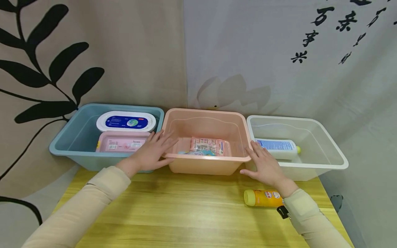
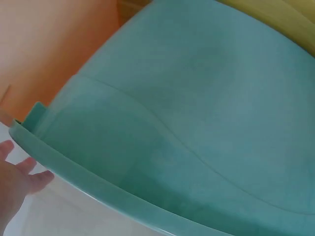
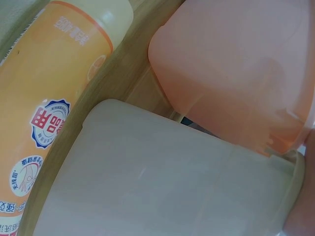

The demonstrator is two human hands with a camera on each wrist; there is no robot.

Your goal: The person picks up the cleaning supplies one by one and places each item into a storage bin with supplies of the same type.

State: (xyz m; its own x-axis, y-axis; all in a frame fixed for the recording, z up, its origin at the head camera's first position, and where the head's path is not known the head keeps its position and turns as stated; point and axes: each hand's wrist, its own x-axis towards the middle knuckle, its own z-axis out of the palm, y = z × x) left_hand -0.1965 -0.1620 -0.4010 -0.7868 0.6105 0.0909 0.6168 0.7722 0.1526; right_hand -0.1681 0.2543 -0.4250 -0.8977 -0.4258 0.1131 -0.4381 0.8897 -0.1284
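Observation:
Three bins stand in a row: a blue bin [image 1: 71, 152], a peach bin [image 1: 201, 166] and a white bin [image 1: 322, 166]. My left hand [image 1: 153, 150], fingers spread, lies over the meeting rims of the blue and peach bins. At the peach bin's right front corner, my right hand [image 1: 266, 167] reaches across the white bin's rim with fingers extended. Neither hand holds anything. Pink-printed packets [image 1: 207, 145] lie inside the peach bin. A yellow-orange bottle [image 1: 266, 198] lies on its side near my right wrist; its label fills much of the right wrist view's left side.
The blue bin contains a white oval tub [image 1: 126, 121] and a pink pack [image 1: 124, 142]. A white bottle with a blue label [image 1: 277, 148] lies in the white bin. The wooden table [image 1: 173, 213] extends in front, and a printed curtain [image 1: 142, 51] hangs behind.

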